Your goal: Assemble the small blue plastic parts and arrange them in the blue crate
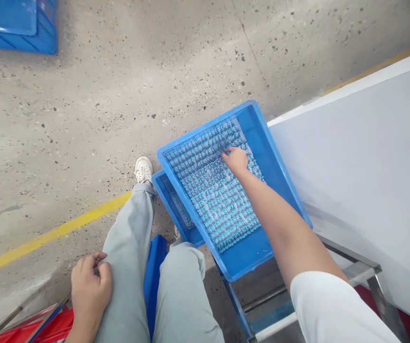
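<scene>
My right hand [236, 161] reaches into a blue plastic tray [279, 166] and its fingers are closed in a pinch on the rows of small blue-green parts [214, 190] that fill the tray. I cannot make out which part they grip. My left hand [89, 288] rests on my left thigh with the fingers curled against the grey trouser leg, holding nothing that I can see. A second blue tray [165, 195] with similar parts lies under the first, offset to the left.
A white table [369, 157] stands to the right, on a metal frame [369, 267]. Blue crates [19, 24] sit on the concrete floor at top left. A yellow line [47, 236] crosses the floor. A red bin [44, 328] is at bottom left. My white shoe [144, 170] shows beside the trays.
</scene>
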A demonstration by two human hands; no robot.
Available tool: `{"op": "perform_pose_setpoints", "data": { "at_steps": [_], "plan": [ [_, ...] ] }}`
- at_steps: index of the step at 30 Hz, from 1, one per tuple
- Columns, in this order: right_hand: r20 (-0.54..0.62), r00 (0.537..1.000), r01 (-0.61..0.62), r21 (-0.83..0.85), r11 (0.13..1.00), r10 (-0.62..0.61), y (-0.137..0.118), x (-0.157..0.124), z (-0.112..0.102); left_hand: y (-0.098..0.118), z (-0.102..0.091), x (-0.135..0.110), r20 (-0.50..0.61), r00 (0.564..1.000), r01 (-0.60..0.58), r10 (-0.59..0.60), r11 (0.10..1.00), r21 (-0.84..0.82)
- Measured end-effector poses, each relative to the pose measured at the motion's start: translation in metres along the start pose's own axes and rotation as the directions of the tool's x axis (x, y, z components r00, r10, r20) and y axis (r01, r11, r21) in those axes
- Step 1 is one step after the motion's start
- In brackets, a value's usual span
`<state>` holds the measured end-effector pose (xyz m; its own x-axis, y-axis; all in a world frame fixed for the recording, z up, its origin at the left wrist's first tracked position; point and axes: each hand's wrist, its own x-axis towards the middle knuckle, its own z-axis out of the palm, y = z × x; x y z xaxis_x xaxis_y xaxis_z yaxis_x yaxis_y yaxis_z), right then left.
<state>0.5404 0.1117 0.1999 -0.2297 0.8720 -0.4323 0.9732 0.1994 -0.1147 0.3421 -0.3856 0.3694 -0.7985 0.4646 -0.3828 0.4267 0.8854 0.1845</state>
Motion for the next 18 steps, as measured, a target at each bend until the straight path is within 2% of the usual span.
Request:
{"op": "perform_pose_setpoints", "data": {
  "at_steps": [6, 18],
  "plan": [
    [0.009, 1.000, -0.017, -0.024, 1.000, 0.017, -0.0016, 0.0062, 0.0056, 0.0014, 0.0006, 0.0018, 0.006, 0.999, 0.038, -0.038, 0.999, 0.005],
    [0.019, 0.999, -0.031, -0.046, 0.998, 0.032, -0.0076, 0.0083, 0.0044, 0.0048, -0.0013, 0.0018, -0.016, 1.000, 0.002, -0.002, 1.000, 0.004]
  ]
}}
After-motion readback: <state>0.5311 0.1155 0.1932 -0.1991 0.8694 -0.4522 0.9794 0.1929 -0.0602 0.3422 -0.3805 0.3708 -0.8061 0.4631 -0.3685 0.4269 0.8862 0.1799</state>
